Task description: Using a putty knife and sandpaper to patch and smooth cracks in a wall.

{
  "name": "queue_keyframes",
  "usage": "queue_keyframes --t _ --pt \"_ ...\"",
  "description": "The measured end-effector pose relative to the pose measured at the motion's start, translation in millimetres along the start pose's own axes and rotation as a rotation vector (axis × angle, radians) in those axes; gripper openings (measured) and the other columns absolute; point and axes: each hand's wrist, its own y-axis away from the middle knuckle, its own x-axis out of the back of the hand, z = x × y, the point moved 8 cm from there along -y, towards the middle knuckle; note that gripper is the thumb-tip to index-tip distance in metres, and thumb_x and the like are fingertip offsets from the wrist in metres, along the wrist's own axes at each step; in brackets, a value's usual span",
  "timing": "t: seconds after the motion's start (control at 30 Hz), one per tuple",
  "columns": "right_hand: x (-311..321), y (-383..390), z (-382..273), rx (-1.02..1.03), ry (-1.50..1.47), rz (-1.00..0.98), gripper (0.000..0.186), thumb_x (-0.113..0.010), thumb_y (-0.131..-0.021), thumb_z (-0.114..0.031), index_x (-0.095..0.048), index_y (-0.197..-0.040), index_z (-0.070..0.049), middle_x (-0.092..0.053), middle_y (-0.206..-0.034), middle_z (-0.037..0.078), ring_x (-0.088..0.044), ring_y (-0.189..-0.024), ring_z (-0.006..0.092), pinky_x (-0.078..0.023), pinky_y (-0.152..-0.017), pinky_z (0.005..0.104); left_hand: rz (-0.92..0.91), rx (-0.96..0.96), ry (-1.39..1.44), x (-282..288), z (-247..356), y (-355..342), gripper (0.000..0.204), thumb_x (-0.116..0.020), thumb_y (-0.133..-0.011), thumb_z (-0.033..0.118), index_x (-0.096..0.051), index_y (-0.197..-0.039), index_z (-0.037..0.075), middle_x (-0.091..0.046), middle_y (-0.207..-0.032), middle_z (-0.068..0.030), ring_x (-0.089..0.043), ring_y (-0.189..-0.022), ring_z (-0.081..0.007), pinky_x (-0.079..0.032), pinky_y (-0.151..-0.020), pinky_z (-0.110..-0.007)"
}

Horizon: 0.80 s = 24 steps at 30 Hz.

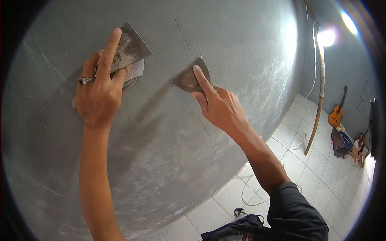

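My left hand (98,92), with a ring, grips a square metal scraper (134,48) plus a pale flat piece (136,70) behind it; what that piece is I cannot tell. Its index finger lies along the scraper. My right hand (223,104) holds a triangular putty knife (185,80), index finger pressed on the blade, whose edge is at the grey plastered wall (152,168). Thin cracks run down the wall above and below the putty knife.
At the right stands a long pole (321,80) near a bright lamp (326,37) and cables. An acoustic guitar (334,118), a dark bag (341,142) and assorted items lean at the far wall. White floor tiles (287,126) show below, with footwear (239,213) near me.
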Motion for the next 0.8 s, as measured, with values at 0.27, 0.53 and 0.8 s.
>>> queue_keyframes --t 0.27,0.53,0.8 --pt "-9 19 13 -0.019 -0.034 -0.060 0.065 -0.059 -0.099 -0.031 -0.031 -0.154 -0.011 -0.067 -0.074 0.021 -0.066 -0.057 0.0362 -0.051 -0.051 0.0430 -0.020 0.008 -0.013 1 5 -3 0.008 -0.079 -0.076 0.009 -0.076 -0.069 0.012 -0.059 -0.139 0.0056 -0.061 -0.108 -0.0178 -0.062 -0.072 -0.019" --pt "17 -43 -15 0.001 -0.120 0.059 0.066 -0.061 -0.098 -0.026 -0.030 -0.154 -0.011 -0.066 -0.070 0.018 -0.063 -0.054 0.0341 -0.050 -0.049 0.0400 -0.091 0.023 -0.032 1 -5 1 0.008 -0.077 -0.076 0.005 -0.077 -0.073 0.012 -0.057 -0.141 0.0032 -0.060 -0.113 -0.0206 -0.063 -0.077 -0.022" --pt "17 -30 5 0.066 -0.136 0.115 0.061 -0.061 -0.097 -0.034 -0.039 -0.147 -0.008 -0.065 -0.071 0.020 -0.064 -0.055 0.0356 -0.049 -0.048 0.0449 -0.055 0.017 -0.005 -5 16 -6 0.012 -0.079 -0.073 0.009 -0.073 -0.064 0.014 -0.060 -0.137 0.0074 -0.062 -0.103 -0.0168 -0.061 -0.068 -0.020"
